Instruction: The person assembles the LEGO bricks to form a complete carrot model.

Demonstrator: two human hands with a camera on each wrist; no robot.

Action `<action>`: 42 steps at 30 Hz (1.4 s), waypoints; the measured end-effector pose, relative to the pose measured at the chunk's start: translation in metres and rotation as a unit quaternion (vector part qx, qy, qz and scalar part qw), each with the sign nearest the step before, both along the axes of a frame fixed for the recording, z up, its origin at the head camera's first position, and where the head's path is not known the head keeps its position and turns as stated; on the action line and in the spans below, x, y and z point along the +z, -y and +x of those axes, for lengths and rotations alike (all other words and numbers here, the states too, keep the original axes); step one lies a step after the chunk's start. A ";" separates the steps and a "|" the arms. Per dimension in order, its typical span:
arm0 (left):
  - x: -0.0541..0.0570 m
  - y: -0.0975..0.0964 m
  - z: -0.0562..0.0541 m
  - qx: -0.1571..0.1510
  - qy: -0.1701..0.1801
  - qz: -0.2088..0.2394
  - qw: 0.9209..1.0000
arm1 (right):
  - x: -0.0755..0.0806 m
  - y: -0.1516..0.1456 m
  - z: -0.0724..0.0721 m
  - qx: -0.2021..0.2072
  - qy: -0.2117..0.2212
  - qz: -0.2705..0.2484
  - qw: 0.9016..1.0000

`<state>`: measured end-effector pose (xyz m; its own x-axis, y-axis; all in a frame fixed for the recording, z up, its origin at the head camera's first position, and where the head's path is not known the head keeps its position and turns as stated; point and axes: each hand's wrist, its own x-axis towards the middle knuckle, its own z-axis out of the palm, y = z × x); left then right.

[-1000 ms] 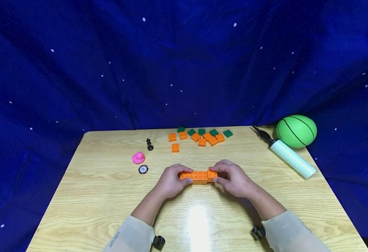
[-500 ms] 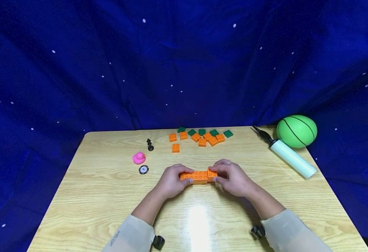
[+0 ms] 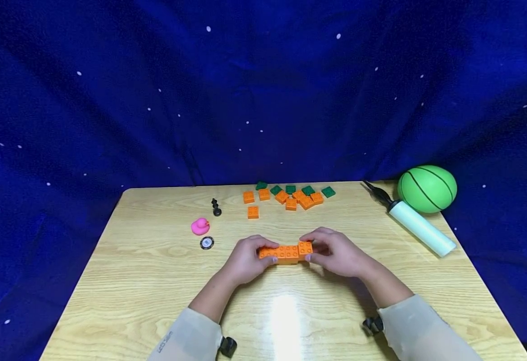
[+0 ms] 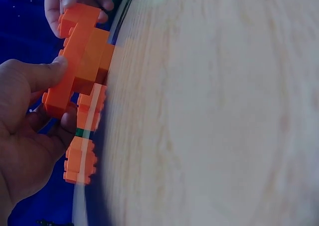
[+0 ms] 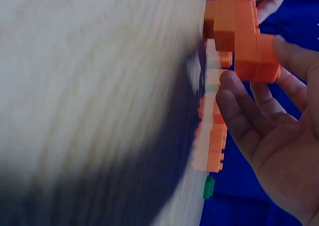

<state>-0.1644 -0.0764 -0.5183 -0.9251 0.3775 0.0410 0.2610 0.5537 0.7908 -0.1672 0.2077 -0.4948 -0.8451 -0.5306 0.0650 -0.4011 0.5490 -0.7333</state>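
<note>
A joined structure of orange toy bricks (image 3: 286,253) lies crosswise between both hands near the middle of the table. My left hand (image 3: 245,259) grips its left end, thumb on the near side and fingers behind. One square orange brick (image 3: 305,246) sits on top at the right end, higher than the row. My right hand (image 3: 335,251) holds that end, with thumb in front and index finger at the back. Narrower orange bricks (image 4: 92,56) are stacked under the row's middle in the left wrist view. Whether they touch the table cannot be told.
Several loose orange bricks (image 3: 291,204) and green bricks (image 3: 328,192) lie at the table's back. Leftward are a black chess piece (image 3: 216,208), a pink rubber duck (image 3: 200,226) and a poker chip (image 3: 207,242). A hand pump (image 3: 421,229) and a green ball (image 3: 427,189) lie at right.
My right hand has shifted slightly at the structure's right end, uncovering more of the top brick's studs. My left hand keeps its grip, and the structure has hardly moved.
</note>
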 end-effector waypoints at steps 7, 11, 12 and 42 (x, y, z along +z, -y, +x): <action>-0.002 -0.001 0.001 0.002 0.002 0.000 1.000 | -0.002 -0.005 -0.011 -0.011 0.001 -0.022 1.000; 0.000 -0.001 0.001 0.001 0.001 0.000 1.000 | -0.002 -0.004 -0.018 -0.033 -0.003 -0.016 0.999; 0.000 0.000 0.001 0.002 0.001 0.000 1.000 | -0.002 -0.003 -0.019 -0.038 -0.004 -0.013 0.999; 0.001 -0.001 0.001 0.002 0.008 -0.009 1.000 | -0.001 -0.011 -0.088 -0.130 -0.061 0.055 0.988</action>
<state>-0.1636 -0.0753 -0.5176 -0.9275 0.3734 0.0190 0.2450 0.5687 0.7852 -0.2556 0.2190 -0.4956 -0.9432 -0.3064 0.1284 -0.3176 0.7183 -0.6190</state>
